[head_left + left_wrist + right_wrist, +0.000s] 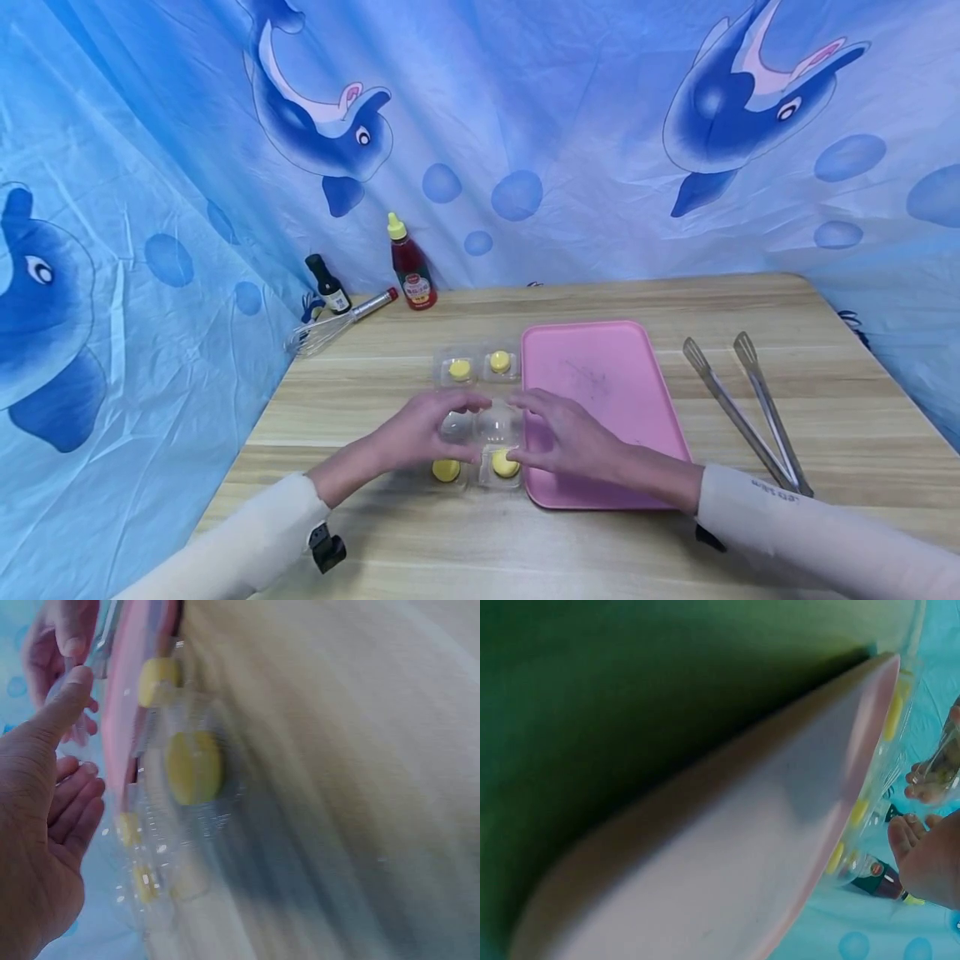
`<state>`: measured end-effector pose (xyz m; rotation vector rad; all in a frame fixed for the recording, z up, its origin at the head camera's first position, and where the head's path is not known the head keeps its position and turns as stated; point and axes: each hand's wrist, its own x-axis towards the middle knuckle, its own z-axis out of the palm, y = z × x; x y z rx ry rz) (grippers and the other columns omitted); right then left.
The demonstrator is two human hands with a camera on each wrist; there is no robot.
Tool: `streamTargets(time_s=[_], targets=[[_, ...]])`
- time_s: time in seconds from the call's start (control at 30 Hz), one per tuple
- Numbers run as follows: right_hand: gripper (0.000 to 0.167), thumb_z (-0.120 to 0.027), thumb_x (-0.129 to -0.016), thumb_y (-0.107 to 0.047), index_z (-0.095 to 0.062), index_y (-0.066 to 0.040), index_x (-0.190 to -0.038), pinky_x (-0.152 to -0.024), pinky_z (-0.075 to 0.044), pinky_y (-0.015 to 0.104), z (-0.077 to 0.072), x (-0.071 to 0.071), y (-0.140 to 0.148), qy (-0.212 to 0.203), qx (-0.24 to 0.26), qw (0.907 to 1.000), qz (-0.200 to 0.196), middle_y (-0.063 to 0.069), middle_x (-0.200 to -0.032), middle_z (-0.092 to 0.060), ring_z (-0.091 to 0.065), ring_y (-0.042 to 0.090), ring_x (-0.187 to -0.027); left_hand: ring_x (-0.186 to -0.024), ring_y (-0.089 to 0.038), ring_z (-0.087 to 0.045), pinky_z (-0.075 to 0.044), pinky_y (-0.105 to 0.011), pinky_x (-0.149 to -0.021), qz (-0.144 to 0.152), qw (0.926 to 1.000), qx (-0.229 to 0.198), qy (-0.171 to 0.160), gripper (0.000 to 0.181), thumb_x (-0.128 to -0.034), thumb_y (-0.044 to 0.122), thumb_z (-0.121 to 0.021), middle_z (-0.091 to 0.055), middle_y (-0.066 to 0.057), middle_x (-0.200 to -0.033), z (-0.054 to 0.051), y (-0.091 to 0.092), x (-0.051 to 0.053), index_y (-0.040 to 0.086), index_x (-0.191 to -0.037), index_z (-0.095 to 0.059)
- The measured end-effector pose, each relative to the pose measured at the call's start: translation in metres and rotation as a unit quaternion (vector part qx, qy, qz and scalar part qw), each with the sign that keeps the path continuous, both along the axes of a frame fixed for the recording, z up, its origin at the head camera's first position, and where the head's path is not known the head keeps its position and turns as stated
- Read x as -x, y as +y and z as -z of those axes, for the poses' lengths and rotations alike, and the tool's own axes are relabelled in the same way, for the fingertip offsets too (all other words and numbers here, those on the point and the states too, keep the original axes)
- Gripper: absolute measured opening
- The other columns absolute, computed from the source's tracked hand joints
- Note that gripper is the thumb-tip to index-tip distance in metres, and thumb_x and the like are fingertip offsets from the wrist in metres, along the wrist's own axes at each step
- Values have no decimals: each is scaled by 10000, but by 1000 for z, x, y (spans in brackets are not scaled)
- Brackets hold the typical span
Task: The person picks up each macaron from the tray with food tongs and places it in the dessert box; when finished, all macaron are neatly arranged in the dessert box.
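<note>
Both hands are raised over the near middle of the table, facing each other. My left hand [420,429] and right hand [573,433] hold a clear plastic piece [497,423] between curved fingers and thumbs. It looks like a thin cover; its edges are hard to see. The same clear piece [939,769] shows by the fingers in the right wrist view. Below lie clear plastic compartments with several yellow round sweets, macaron-like, including one behind [460,369] and one in front [505,463]. A yellow sweet [193,768] sits close under the left wrist.
A pink tray [600,375] lies right beside the compartments, under the right forearm. Farther right are metal tongs [750,408], spread apart. At the back left stand a red sauce bottle [414,271] and a small dark bottle [327,285], with a whisk [337,325] leaning there.
</note>
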<state>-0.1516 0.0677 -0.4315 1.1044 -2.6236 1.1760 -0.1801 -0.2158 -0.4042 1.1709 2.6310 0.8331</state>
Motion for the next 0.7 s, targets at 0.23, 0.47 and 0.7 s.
streamTargets(time_s=[0.23, 0.47, 0.7], targets=[[753, -932, -831, -300, -599, -29, -1450, -1147, -488, 504, 7, -12, -2, -475, 90, 9987, 150, 99, -1422, -655, -619, 271, -1316, -1332, -166, -598, -513, -420, -1126, 171, 9989, 70, 426, 754, -811, 370, -944, -649, 26, -1441, 12, -4, -10, 122, -1446, -623], [793, -963, -776, -285, -604, 0, -1423, -1119, -517, 483, 14, -18, -5, -402, 9, 9989, 228, 116, -1368, -679, -649, 278, -1266, -1350, -214, -592, -509, -449, -1133, 369, 9961, 91, 798, 768, -828, 400, -925, -645, -18, -1447, 23, -6, -15, 109, -1460, -598], [810, -988, -739, -259, -609, 9, -1403, -1087, -544, 473, 21, -21, -9, -264, 37, 9994, 242, 119, -1334, -687, -668, 272, -1215, -1350, -223, -597, -503, -448, -1139, 332, 9959, 207, 817, 797, -810, 421, -930, -640, -34, -1458, 27, -6, -18, 125, -1468, -593]])
